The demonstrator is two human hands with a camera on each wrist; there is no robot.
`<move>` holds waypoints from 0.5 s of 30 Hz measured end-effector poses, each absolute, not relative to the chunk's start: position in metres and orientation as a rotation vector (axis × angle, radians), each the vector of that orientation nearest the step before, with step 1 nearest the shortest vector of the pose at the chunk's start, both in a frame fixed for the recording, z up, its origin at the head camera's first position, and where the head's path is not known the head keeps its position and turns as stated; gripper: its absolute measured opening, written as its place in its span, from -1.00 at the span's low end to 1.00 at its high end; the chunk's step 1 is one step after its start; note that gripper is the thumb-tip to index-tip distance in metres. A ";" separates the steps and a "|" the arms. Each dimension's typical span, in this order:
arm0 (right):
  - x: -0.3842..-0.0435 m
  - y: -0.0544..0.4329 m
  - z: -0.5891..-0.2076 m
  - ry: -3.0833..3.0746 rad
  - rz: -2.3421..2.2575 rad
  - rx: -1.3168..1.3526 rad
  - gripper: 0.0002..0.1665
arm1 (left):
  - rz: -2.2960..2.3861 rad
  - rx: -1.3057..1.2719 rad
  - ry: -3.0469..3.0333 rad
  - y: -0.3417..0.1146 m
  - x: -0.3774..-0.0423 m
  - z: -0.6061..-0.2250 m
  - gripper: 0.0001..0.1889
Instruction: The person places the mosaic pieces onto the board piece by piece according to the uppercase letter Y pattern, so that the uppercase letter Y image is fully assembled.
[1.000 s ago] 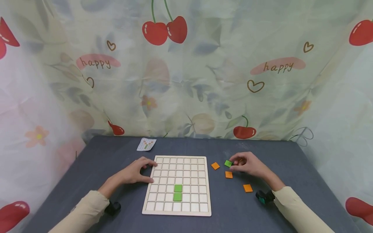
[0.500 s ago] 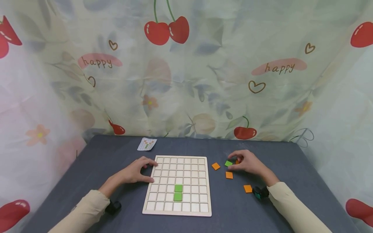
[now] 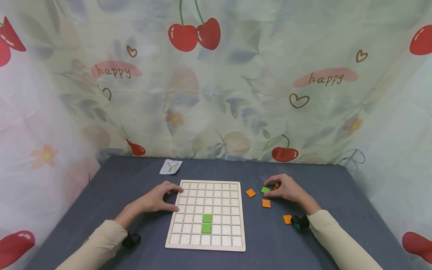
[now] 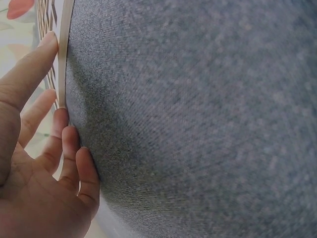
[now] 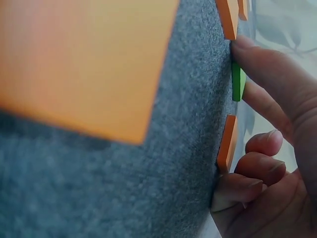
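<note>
A pale wooden grid board [image 3: 171, 239] lies on the dark table, with two green square tiles [image 3: 207, 218] set one in front of the other in its cells. My left hand [image 3: 155, 198] rests at the board's left edge, thumb and forefinger spread along the rim [image 4: 63, 54]. On the right, thumb and forefinger of my right hand [image 3: 287, 189] pinch opposite sides of a loose green tile [image 5: 237, 82] lying flat on the table. Its other fingers are curled beside an orange tile [image 5: 227, 141], mostly hidden under the hand in the head view.
Orange tiles lie between board and right hand [image 3: 250, 193], just in front of that hand, and by the right wrist camera [image 3: 299, 223]. A small printed card [image 3: 170, 167] with a coloured grid pattern lies behind the board. A patterned curtain [image 3: 216, 93] encloses the table.
My right hand has shifted slightly forward and left around the loose green tile, bringing the wrist camera over the nearest orange tile. My left hand stays at the board's edge.
</note>
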State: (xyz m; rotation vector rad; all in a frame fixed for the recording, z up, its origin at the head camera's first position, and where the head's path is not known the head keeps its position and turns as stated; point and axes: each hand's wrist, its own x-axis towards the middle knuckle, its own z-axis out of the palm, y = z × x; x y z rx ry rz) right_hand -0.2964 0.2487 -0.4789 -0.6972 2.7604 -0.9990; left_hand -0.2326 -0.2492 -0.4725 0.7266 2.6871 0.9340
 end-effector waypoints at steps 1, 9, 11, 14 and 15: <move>-0.297 0.248 -0.479 2.759 -1.002 -0.698 -0.64 | 0.933 0.728 2.687 -0.249 -0.233 -0.472 -0.36; -0.297 0.246 -0.479 2.732 -1.023 -0.716 -0.76 | 0.919 0.735 2.690 -0.250 -0.233 -0.472 -0.36; -0.297 0.246 -0.479 2.726 -1.026 -0.718 -0.77 | 0.918 0.725 2.693 -0.251 -0.233 -0.472 -0.35; -0.297 0.245 -0.479 2.718 -1.034 -0.713 -0.78 | 0.912 0.724 2.699 -0.251 -0.233 -0.473 -0.35; -0.297 0.245 -0.479 2.715 -1.036 -0.711 -0.78 | 0.911 0.725 2.699 -0.251 -0.233 -0.473 -0.35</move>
